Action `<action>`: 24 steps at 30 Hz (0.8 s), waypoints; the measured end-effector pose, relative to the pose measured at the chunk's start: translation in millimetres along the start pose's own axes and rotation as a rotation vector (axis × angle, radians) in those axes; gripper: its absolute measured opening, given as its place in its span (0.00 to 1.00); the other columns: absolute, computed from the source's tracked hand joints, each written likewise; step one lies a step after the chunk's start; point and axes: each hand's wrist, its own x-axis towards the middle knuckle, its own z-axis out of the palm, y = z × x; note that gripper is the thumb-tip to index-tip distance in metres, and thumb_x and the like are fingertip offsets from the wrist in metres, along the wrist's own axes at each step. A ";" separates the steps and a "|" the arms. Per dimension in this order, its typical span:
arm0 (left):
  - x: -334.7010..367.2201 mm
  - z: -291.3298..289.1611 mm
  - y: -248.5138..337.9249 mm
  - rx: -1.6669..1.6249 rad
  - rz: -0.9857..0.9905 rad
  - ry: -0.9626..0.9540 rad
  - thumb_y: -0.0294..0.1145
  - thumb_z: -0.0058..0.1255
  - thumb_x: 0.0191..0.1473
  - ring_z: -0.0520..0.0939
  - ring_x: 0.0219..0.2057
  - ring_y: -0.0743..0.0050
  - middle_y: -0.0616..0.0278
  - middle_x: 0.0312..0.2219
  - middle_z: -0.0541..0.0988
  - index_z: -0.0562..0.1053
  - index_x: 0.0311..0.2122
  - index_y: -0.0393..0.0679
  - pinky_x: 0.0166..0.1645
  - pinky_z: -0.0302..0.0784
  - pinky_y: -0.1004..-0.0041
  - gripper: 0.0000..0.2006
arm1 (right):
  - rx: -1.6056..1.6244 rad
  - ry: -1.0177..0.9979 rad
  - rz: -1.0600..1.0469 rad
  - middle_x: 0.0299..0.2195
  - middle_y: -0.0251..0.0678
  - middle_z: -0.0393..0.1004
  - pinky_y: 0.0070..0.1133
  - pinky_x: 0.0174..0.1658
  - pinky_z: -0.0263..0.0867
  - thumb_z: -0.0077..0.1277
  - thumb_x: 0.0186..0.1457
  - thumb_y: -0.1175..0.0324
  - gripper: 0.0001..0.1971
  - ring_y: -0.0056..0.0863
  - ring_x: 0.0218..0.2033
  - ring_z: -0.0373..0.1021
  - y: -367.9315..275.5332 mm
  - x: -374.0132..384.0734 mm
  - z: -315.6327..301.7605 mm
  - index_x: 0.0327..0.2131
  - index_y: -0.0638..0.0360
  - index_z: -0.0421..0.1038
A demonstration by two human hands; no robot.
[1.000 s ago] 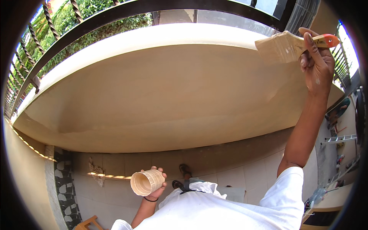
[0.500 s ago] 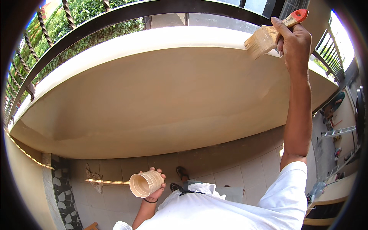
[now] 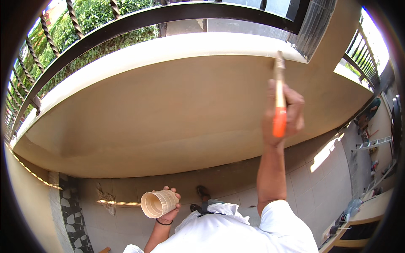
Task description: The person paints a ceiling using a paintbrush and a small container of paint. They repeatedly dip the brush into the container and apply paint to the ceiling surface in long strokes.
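Note:
My right hand (image 3: 291, 111) is closed round the handle of a paintbrush (image 3: 279, 92) with a red-orange handle end. The brush points away from me, edge-on, its bristle tip at the upper edge of the beige wall (image 3: 168, 109), just under the white ledge (image 3: 190, 44). Motion blurs this hand a little; whether the bristles touch the wall I cannot tell. Low and near my body, my left hand (image 3: 172, 211) grips a cream plastic cup (image 3: 162, 202), tilted with its mouth toward the left. The cup's inside is coated beige.
A black metal railing (image 3: 177, 12) with twisted bars runs above the ledge, green shrubs (image 3: 126, 38) behind it. Light tiles (image 3: 303, 185) cover the floor, where a stained rag (image 3: 106, 199) lies. At far right are a ladder (image 3: 373, 143) and another person (image 3: 371, 111).
My right hand has moved left and down from the ledge, turning the brush from sideways to pointing away. The left hand and cup have barely moved.

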 end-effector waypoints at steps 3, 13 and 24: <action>0.2 7.7 4.3 0.021 -0.030 0.030 0.64 0.43 0.67 0.72 0.61 0.47 0.53 0.59 0.71 0.71 0.61 0.51 0.55 0.80 0.46 0.31 | 0.359 -0.106 -0.111 0.31 0.38 0.82 0.20 0.29 0.75 0.72 0.50 0.75 0.13 0.29 0.32 0.82 -58.7 -31.0 12.7 0.36 0.63 0.76; -6.1 4.4 3.1 0.044 -0.018 0.042 0.65 0.43 0.66 0.72 0.61 0.48 0.54 0.59 0.72 0.71 0.61 0.52 0.55 0.79 0.46 0.31 | 0.421 0.132 0.692 0.29 0.38 0.80 0.18 0.34 0.72 0.63 0.62 0.70 0.10 0.21 0.29 0.75 94.0 6.1 -20.3 0.39 0.69 0.76; -4.9 7.3 4.3 0.091 -0.013 0.082 0.65 0.45 0.65 0.73 0.60 0.49 0.55 0.59 0.72 0.72 0.62 0.53 0.53 0.80 0.50 0.31 | 0.852 -0.217 -0.038 0.30 0.45 0.79 0.23 0.28 0.76 0.70 0.48 0.79 0.13 0.33 0.25 0.78 -119.1 -55.2 26.7 0.38 0.67 0.79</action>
